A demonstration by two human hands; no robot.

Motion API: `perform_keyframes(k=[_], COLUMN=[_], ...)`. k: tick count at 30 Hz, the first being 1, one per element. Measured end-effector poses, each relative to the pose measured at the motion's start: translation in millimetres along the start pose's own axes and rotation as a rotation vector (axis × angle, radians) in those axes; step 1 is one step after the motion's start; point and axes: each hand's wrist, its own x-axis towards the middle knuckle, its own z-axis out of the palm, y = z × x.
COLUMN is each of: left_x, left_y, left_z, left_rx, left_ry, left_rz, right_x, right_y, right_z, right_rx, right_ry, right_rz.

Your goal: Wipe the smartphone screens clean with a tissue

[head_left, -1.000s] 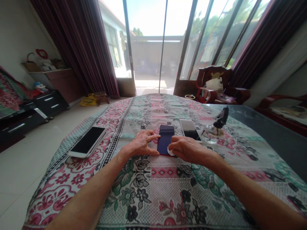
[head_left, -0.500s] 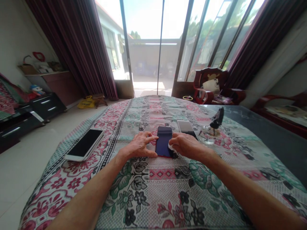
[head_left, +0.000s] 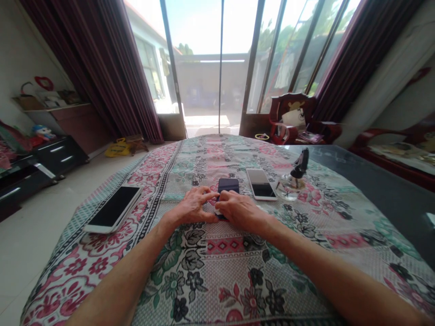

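Note:
A dark-screened phone lies on the flowered tablecloth in front of me. My left hand rests on its left edge, fingers stretched flat against it. My right hand lies over the phone's lower half, fingers closed on a small white pad pressed to the screen. Only the phone's top end shows past my fingers.
A white-rimmed phone lies just right of the dark one, with a clear glass bottle with a black top beyond it. A larger white phone lies at the table's left edge. Red wooden chairs stand behind.
My right hand with the white pad has slid left across the phone's screen, from its right edge to its lower left. My left hand has stayed put.

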Motion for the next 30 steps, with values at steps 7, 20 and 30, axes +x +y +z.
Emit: perform_keyframes(k=[7,20,30], left_x=[-1,0,-1], left_y=[0,1,1], left_z=[0,-1,-2], left_rx=[-0.029,-0.011,-0.017], left_ry=[0.015,0.008,0.025], left_rz=[0.011,0.008,0.017], right_x=[-21,7,-14], right_y=[38,11,37], right_z=[-23,10,-16], right_rx=[0.023,-0.065,-0.024], right_ry=[-0.063,0.085,-0.029], right_rz=[0.098,0.061,0.178])
